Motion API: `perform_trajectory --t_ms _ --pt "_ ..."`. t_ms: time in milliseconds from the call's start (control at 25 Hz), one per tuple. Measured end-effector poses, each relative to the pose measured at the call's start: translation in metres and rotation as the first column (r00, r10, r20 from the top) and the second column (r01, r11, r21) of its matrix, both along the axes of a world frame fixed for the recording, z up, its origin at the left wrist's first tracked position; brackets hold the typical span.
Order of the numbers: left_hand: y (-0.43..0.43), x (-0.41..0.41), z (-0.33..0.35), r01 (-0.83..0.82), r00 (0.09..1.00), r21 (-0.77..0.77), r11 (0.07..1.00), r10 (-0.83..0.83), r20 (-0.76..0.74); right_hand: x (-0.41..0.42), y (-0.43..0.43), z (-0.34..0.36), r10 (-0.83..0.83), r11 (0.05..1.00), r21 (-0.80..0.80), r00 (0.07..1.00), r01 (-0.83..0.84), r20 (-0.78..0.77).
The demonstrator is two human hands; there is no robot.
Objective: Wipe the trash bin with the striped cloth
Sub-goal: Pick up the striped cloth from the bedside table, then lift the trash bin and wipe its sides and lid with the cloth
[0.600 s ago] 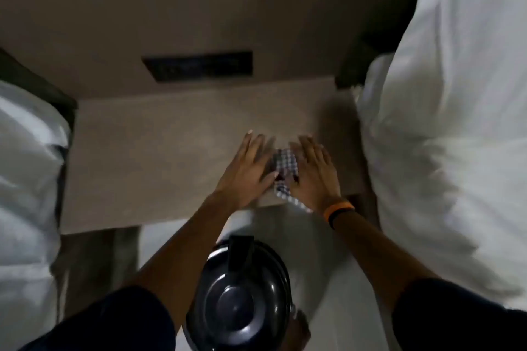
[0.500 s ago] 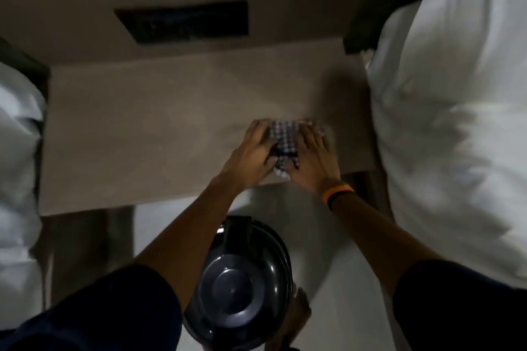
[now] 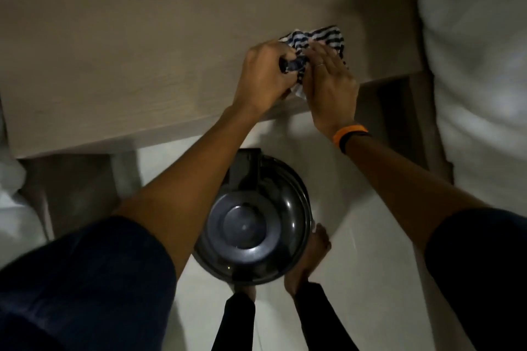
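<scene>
The striped cloth (image 3: 319, 38), dark and white, lies bunched on the beige table (image 3: 128, 45) near its front right edge. My left hand (image 3: 263, 77) is closed around the cloth's near end. My right hand (image 3: 329, 85) presses on the cloth beside it, fingers curled over the fabric; an orange band sits on that wrist. The trash bin (image 3: 252, 226), round with a dark shiny lid, stands on the white floor below my arms, close to my bare feet. Neither hand touches the bin.
White bedding (image 3: 473, 80) fills the right side, and more white bedding (image 3: 11, 199) shows at the left edge. A table leg (image 3: 399, 111) stands by the right bed. My feet (image 3: 309, 259) stand right behind the bin on the white floor.
Both hands went from lying flat beside the cloth to closing on it and gathering it up. The view has tilted down and closer, and the dark slot on the far wall has left the frame.
</scene>
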State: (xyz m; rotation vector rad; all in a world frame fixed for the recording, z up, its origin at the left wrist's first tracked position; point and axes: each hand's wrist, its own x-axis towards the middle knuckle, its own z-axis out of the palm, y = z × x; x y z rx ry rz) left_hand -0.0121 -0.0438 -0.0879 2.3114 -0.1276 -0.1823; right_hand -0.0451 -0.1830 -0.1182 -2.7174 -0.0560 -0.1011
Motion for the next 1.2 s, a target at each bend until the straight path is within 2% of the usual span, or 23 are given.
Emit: perform_trajectory --t_ms 80,120,160,200,240,280,320,400,480,560,640,760,800,880,920,1000,1040,1080,1120,1160,1200 --pt "0.002 -0.056 0.003 -0.155 0.986 -0.258 0.954 0.135 -0.093 -0.033 -0.002 0.014 -0.037 0.998 0.056 0.999 0.037 -0.003" --pt "0.002 -0.096 0.002 -0.219 0.971 -0.289 0.932 0.180 -0.156 -0.054 -0.004 0.019 -0.072 0.988 0.133 0.997 0.074 -0.017" --pt "0.000 -0.144 -0.002 -0.244 0.957 -0.243 0.939 0.193 -0.215 -0.078 -0.008 0.021 -0.144 0.959 0.237 0.988 0.154 -0.058" --pt "-0.003 -0.192 -0.006 -0.191 0.956 -0.105 0.976 0.161 -0.244 -0.102 -0.012 0.022 -0.241 0.896 0.350 0.961 0.273 -0.132" --pt "-0.007 -0.238 -0.013 -0.063 0.968 0.096 0.993 0.084 -0.238 -0.128 -0.016 0.020 -0.345 0.795 0.444 0.910 0.413 -0.229" --pt "-0.012 -0.278 -0.022 0.095 0.970 0.302 0.949 -0.020 -0.243 -0.153 -0.021 0.015 -0.426 0.676 0.507 0.845 0.535 -0.323" --pt "-0.016 -0.308 -0.033 0.234 0.954 0.468 0.852 -0.110 -0.278 -0.177 -0.024 0.009 -0.475 0.566 0.541 0.782 0.622 -0.403" --pt "-0.019 -0.337 -0.058 0.336 0.934 0.634 0.697 -0.160 -0.319 -0.220 -0.028 -0.002 -0.514 0.377 0.568 0.676 0.731 -0.528" --pt "-0.022 -0.341 -0.075 0.317 0.940 0.691 0.650 -0.120 -0.318 -0.255 -0.030 -0.016 -0.502 0.244 0.571 0.605 0.784 -0.618" --pt "-0.021 -0.340 -0.075 0.235 0.961 0.691 0.683 -0.055 -0.273 -0.279 -0.027 -0.019 -0.491 0.175 0.566 0.569 0.806 -0.659" --pt "-0.007 -0.332 -0.068 0.126 0.968 0.624 0.771 0.041 -0.246 -0.296 -0.019 -0.017 -0.508 0.088 0.584 0.541 0.807 -0.671" --pt "0.044 -0.307 -0.052 -0.025 0.948 0.533 0.846 0.190 -0.257 -0.312 0.002 -0.019 -0.434 -0.192 0.654 0.534 0.732 -0.725" --pt "0.057 -0.299 -0.046 -0.059 0.931 0.500 0.864 0.228 -0.285 -0.314 0.015 -0.020 -0.386 -0.215 0.650 0.548 0.729 -0.742" --pt "0.077 -0.288 -0.033 -0.104 0.907 0.431 0.896 0.263 -0.329 -0.310 0.057 -0.025 -0.227 -0.151 0.660 0.624 0.736 -0.748" --pt "0.082 -0.285 -0.028 -0.131 0.899 0.390 0.911 0.275 -0.341 -0.306 0.081 -0.028 -0.137 -0.054 0.720 0.710 0.691 -0.691" --pt "0.094 -0.282 -0.024 -0.175 0.892 0.326 0.929 0.290 -0.346 -0.294 0.135 -0.045 0.003 0.285 0.835 0.870 0.472 -0.493" --pt "0.102 -0.283 -0.023 -0.201 0.889 0.305 0.931 0.304 -0.342 -0.282 0.149 -0.062 0.025 0.436 0.819 0.904 0.373 -0.426" --pt "0.111 -0.285 -0.023 -0.222 0.887 0.287 0.932 0.315 -0.338 -0.264 0.153 -0.088 -0.005 0.588 0.734 0.908 0.341 -0.418" --pt "0.118 -0.288 -0.023 -0.240 0.885 0.268 0.933 0.324 -0.335 -0.245 0.147 -0.115 -0.056 0.708 0.600 0.877 0.372 -0.478" --pt "0.126 -0.291 -0.023 -0.250 0.888 0.257 0.934 0.327 -0.323 -0.226 0.136 -0.138 -0.136 0.734 0.493 0.812 0.467 -0.567" --pt "0.131 -0.293 -0.023 -0.247 0.896 0.248 0.937 0.318 -0.309 -0.212 0.119 -0.155 -0.215 0.695 0.416 0.722 0.586 -0.658"
